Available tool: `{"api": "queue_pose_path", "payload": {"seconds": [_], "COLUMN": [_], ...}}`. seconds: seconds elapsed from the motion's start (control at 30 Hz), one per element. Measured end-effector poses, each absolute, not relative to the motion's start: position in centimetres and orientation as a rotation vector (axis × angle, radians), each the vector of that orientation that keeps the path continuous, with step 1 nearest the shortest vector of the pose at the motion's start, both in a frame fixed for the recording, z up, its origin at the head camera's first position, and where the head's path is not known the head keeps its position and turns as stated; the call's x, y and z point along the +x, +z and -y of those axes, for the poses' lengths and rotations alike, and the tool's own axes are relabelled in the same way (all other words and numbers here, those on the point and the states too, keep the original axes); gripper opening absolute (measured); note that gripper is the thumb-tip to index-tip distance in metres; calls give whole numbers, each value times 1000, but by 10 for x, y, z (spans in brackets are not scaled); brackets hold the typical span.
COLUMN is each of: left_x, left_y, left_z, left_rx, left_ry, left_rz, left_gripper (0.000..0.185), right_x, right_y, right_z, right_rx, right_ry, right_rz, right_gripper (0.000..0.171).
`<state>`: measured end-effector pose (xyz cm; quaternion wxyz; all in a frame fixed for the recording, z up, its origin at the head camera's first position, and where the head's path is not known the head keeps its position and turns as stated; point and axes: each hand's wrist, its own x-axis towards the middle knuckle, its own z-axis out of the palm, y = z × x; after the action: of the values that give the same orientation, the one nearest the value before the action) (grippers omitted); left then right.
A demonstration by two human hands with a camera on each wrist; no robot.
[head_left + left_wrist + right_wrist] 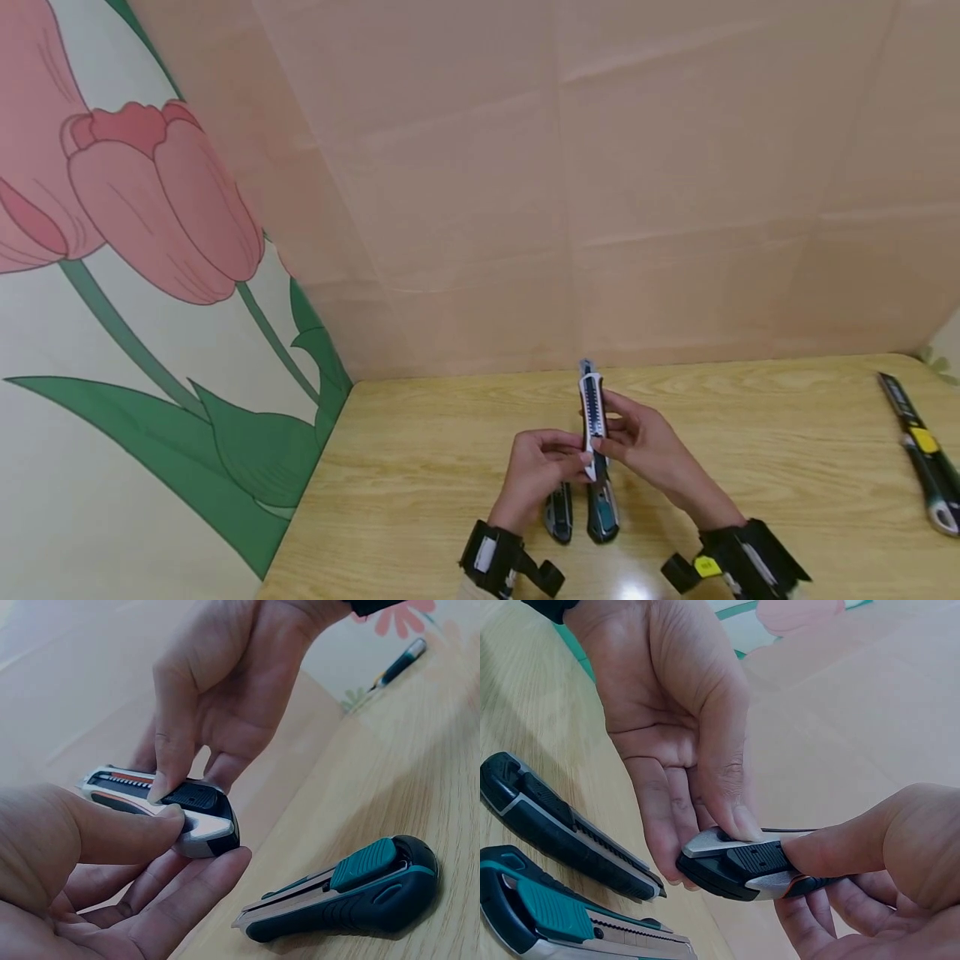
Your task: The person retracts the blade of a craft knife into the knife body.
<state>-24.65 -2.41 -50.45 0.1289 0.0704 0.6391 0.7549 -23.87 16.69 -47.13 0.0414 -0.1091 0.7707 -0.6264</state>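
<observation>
Both hands hold a silver-and-black utility knife [592, 404] up above the table, its tip pointing away from the body. My left hand [542, 467] pinches the rear end, thumb on top and fingers underneath. The right hand [648, 446] grips the body from the other side, its thumb at the black slider [759, 859]. Orange trim shows along the held knife's slot in the left wrist view. Below the hands lie two more utility knives, a teal-and-black one [352, 889] and a black-and-grey one [562, 825], side by side on the wood.
Far to the right on the wooden table [420, 467] lies another knife, black with a yellow patch [922, 454]. A creased pinkish-beige sheet [480, 183] rises behind the table's back edge. To the left stands a wall with painted tulips [165, 200].
</observation>
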Motion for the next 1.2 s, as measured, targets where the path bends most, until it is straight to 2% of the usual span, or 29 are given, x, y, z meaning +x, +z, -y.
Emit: {"api": "queue_pose_path", "payload": {"seconds": [0.4, 0.6, 0.7, 1.2], "left_x": [-245, -242, -239, -232], "left_y": [-503, -504, -505, -509], "left_z": [21, 18, 16, 10], "left_rx": [215, 260, 273, 359], "left_ry": [2176, 2129, 2082, 1890], "left_rz": [-1871, -1836, -1820, -1845], "left_gripper": [16, 14, 14, 7], "right_x": [-241, -240, -241, -244], "right_y": [-469, -468, -469, -474], "right_z": [-171, -176, -180, -204], "right_rx": [-338, -220, -171, -39], "right_ry": [-1800, -1688, -1679, -1634], "right_rz": [-2493, -2584, -2576, -2556], "right_gripper": [72, 52, 47, 44]}}
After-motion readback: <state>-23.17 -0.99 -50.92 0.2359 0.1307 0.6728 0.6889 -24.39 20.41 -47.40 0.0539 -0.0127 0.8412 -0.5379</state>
